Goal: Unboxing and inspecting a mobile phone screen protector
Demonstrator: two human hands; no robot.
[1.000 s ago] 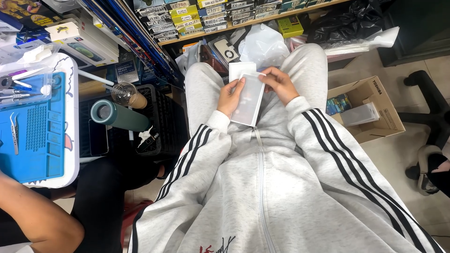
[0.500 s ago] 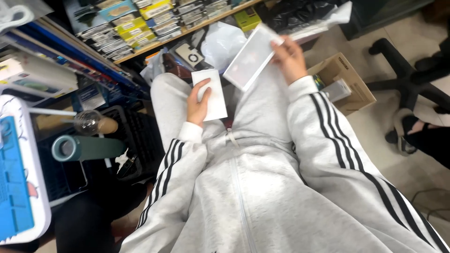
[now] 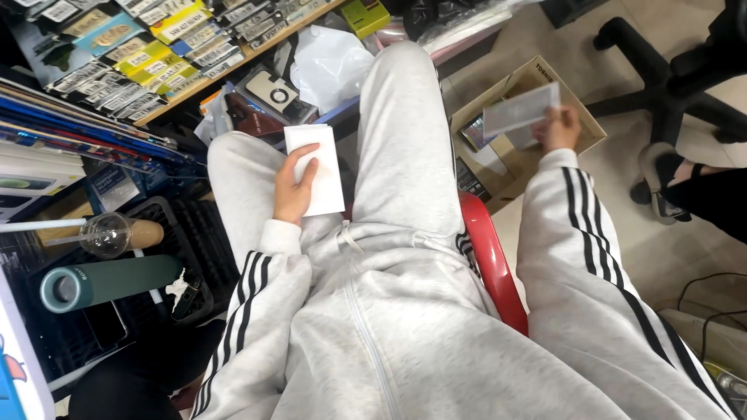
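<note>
Box is apart now — one piece per hand

A second ago both hands were together on the closed white box in the lap; now the left hand (image 3: 294, 189) pins the flat white box piece (image 3: 315, 170) against the left thigh, fingers laid over it, while the right hand (image 3: 557, 128) has swung out and pinches the grey lid piece (image 3: 520, 110) over the open cardboard carton (image 3: 580, 117) on the floor — looks like the lid's off.
</note>
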